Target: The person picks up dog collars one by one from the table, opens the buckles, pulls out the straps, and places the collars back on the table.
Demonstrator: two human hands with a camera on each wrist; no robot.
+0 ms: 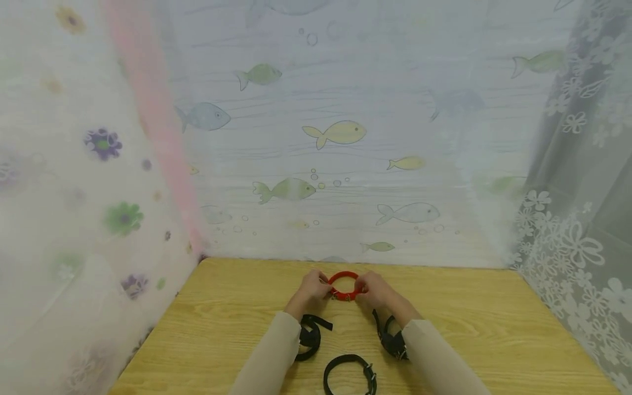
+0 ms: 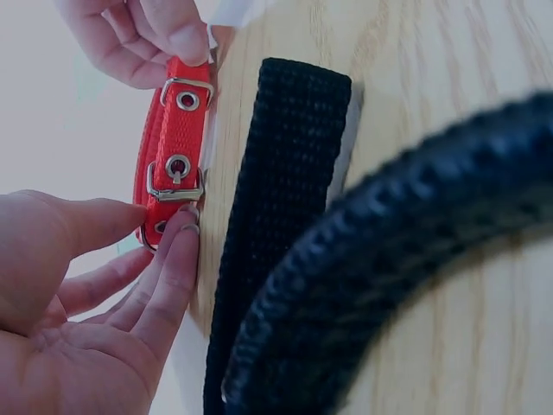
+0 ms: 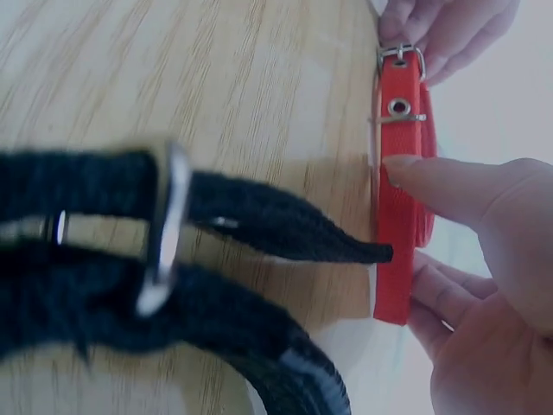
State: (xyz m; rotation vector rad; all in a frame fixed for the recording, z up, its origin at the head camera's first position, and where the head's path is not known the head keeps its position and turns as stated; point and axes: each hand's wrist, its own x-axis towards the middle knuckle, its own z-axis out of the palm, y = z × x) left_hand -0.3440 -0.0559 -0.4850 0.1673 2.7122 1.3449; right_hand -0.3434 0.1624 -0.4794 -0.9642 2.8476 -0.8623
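Observation:
In the head view a red buckled collar [image 1: 344, 274] stands as a ring toward the far side of the wooden table, between both hands. My left hand [image 1: 313, 286] pinches its left side; in the left wrist view the thumb and fingers meet just below the metal buckle [image 2: 175, 183]. My right hand [image 1: 375, 291] grips the right side. In the right wrist view the right thumb [image 3: 432, 180] lies on the red band near its free end [image 3: 393, 298], fingers behind. Metal eyelets show along the band.
Black looped straps lie beside each forearm, a left one [image 1: 316, 341] and a right one [image 1: 393, 345] with metal fittings. Nearer the front is a black buckled collar [image 1: 348, 358]. A fish-patterned curtain [image 1: 345, 219] hangs behind the table [image 1: 237, 307].

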